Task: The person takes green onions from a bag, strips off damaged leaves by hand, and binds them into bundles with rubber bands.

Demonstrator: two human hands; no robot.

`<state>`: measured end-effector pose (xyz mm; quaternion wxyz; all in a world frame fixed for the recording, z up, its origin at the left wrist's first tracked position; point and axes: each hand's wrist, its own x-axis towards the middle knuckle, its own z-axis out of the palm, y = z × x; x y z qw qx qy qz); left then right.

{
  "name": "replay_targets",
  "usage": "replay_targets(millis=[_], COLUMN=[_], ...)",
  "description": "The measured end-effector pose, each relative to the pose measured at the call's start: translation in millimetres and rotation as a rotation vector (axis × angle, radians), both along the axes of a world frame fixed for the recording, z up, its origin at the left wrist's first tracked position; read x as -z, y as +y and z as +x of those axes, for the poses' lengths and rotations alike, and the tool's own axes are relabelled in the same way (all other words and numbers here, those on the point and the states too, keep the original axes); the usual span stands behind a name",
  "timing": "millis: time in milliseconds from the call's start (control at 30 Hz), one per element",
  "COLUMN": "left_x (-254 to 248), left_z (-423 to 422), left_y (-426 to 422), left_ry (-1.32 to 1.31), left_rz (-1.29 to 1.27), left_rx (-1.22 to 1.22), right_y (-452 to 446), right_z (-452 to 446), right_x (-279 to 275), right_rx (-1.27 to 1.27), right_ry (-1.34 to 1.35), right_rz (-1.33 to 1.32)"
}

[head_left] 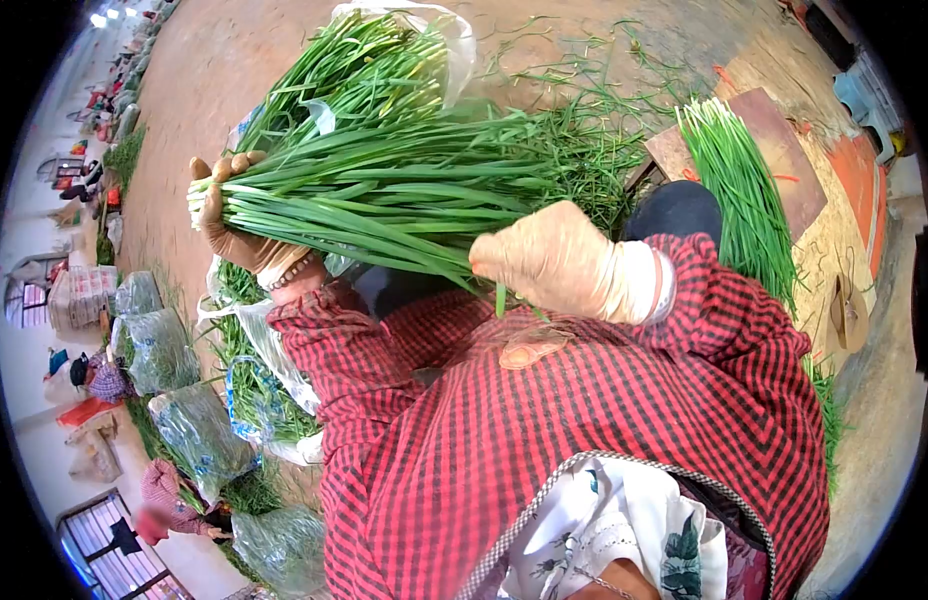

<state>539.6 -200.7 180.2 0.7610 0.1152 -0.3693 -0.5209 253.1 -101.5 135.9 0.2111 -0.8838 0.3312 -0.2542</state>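
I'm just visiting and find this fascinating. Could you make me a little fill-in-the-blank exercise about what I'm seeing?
1. The pale ends of the held green bundle are in the person's ____ hand.
2. The right hand wears a ____.
3. The checked sleeves are black and ____.
4. Another green bundle lies partly across a brown ____.

Missing words: left; glove; red; board.

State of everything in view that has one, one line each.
Left hand: gloved, closed around the held bunch's pale ends
Right hand: gloved, fingers curled near the leaf tips; grip unclear
Held bunch: gathered at the pale ends, leaves fanned out
Second bunch: lying partly on the brown board
White bag: open, greens showing
Loose leaves: scattered, heaped in places
Clear bag: bulging
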Motion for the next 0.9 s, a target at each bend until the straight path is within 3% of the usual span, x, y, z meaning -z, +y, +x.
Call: replay_targets(millis=[67, 100, 167, 233, 300, 367, 433, 500, 567, 633, 700, 733, 767, 800, 833, 900], left_x=[4.0, 6.6, 11.7, 10.1, 11.6, 10.0, 3.7, 0.2, -8.0, -14.4, -14.0, -10.8, -8.9, -10.1, -0.2, 10.1], left_z=[8.0, 14.3, 31.2, 38.3, 41.2, 41.2, 23.4, -6.0, -48.7, -106.7, -166.6, -181.4, -195.0, -206.3, -211.9, -236.0], left_y=[-1.5, -2.9, -4.4, 3.3, 3.9, 6.5, 9.8, 10.3, 12.7, 19.0, 22.2, 20.4, 19.3, 22.8, 10.2, 8.0], left_ry=[0.068, 0.136, 0.117, 0.171, 0.12, 0.077, -0.078, -0.077, -0.401, -0.465, -0.548, -0.369, -0.191, -0.258, -0.037, -0.104], left_rz=[0.01, 0.018, -0.024, -0.048, -0.05, -0.064, -0.033, 0.012, 0.09, 0.22, 0.151, 0.137, 0.117, 0.204, 0.136, 0.049], left_rx=[0.026, 0.056, -0.038, -0.007, -0.022, -0.036, -0.118, -0.068, -0.092, 0.084, 0.11, 0.205, 0.295, 0.293, 0.611, 0.497], right_y=[9.2, 15.8, 13.0, 8.0, -9.3, -35.8, -51.3, -53.2, -50.7, -49.5, -58.3, -60.5, -64.3, -65.3, -65.6, -67.2], right_z=[1.2, -0.4, -16.4, -53.2, -94.2, -117.8, -133.1, -115.8, -79.6, -48.8, -18.9, -11.5, -21.5, -29.2, -38.1, -65.8], right_x=[15.4, 22.5, 44.3, 63.1, 73.4, 27.4, 11.9, -11.9, -25.5, -34.0, -16.9, -10.3, -8.1, -4.9, 0.2, 15.7], right_rx=[-0.101, -0.132, -0.116, 0.104, 0.38, 0.523, 0.604, 0.442, 0.317, 0.131, 0.033, 0.033, -0.025, 0.03, 0.088, 0.272], right_ry=[0.082, 0.265, 0.543, 0.472, 0.335, 0.338, -0.115, -0.614, -0.592, -0.408, -0.65, -0.763, -1.017, -1.09, -1.163, -1.233], right_rz=[0.027, 0.007, 0.228, 0.317, 0.134, 0.436, 0.502, 0.498, 0.402, 0.275, 0.29, 0.342, 0.556, 0.562, 0.571, 0.543])
